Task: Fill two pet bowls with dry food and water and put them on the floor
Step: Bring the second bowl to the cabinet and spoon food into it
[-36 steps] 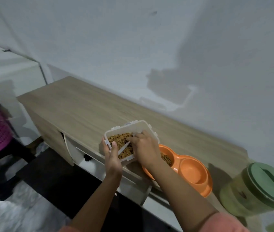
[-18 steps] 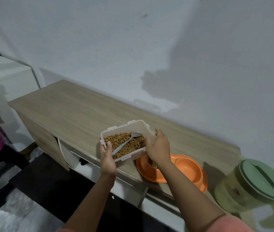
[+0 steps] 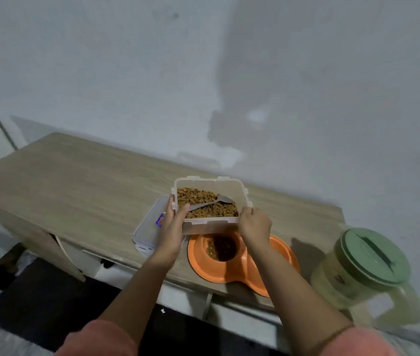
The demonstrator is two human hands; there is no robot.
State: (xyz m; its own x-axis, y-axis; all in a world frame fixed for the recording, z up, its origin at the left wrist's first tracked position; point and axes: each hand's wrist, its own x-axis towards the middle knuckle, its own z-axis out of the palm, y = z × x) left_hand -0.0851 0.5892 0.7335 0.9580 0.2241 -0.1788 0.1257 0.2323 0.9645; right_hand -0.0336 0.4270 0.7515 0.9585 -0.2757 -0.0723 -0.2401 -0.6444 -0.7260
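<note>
I am looking down at a long wooden cabinet (image 3: 75,181) set against a pale wall. My left hand (image 3: 171,228) grips the left end of a clear plastic tub (image 3: 210,199) of dry food, fingers and thumb wrapped round its near corner. My right hand (image 3: 255,226) grips the tub's right near corner the same way. Whether the tub rests on the cabinet or is lifted, I cannot tell. A spoon (image 3: 210,202) lies inside on the brown pellets.

Just at six o'clock from the tub sits an orange double pet bowl (image 3: 229,271) on the cabinet's front edge. Its left cup already holds some dry food. The tub's lid (image 3: 148,227) lies flat at nine o'clock from the tub, partly under my left hand. A jug with a green lid (image 3: 373,255) stands at three o'clock from the bowl.

I judge the food step is nearly done; next the tub goes aside, and the jug must be taken up to pour water.

My right forearm covers the bowl's right cup, so its contents are hidden. The jug is blurred at the picture's edge, and its level is unclear.
</note>
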